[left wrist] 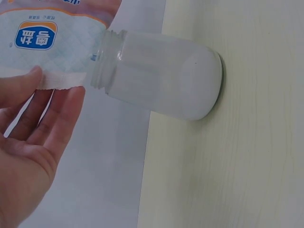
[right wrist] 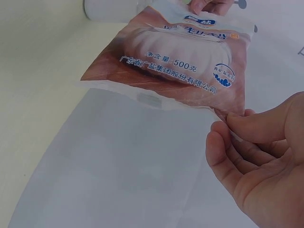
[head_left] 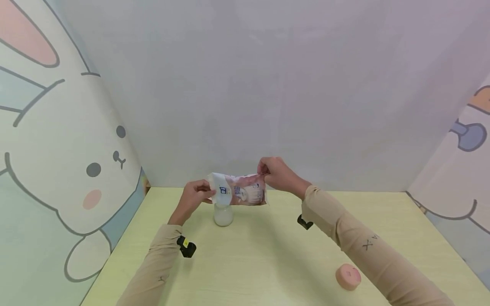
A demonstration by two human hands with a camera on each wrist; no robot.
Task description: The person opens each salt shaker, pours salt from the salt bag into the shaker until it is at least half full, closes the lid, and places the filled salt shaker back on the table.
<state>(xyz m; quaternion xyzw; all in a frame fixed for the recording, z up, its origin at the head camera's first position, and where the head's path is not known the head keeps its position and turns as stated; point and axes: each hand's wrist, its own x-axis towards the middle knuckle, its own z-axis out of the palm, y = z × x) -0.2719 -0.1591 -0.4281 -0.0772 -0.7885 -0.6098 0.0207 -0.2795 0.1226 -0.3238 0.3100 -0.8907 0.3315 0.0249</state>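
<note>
Between both hands a printed salt bag [head_left: 245, 191] is stretched sideways above the table. My left hand [head_left: 194, 197] pinches its pale end [left wrist: 52, 76], thumb on one face and fingers behind. At the other end my right hand [head_left: 281, 174] pinches a corner of the brown-pink end, as the right wrist view [right wrist: 266, 147] also shows of that hand. A glass jar [left wrist: 161, 76] without a lid stands upright on the table below the bag's pale end, with white contents in its lower part. In the left wrist view the bag's edge lies right at the jar's mouth.
A round pink lid [head_left: 348, 277] lies on the pale yellow-green table [head_left: 245, 263] near the right forearm. A grey wall [head_left: 268, 93] rises behind the table, and side panels with cartoon rabbits [head_left: 76, 170] flank it. Each wrist carries a black camera mount [head_left: 186, 247].
</note>
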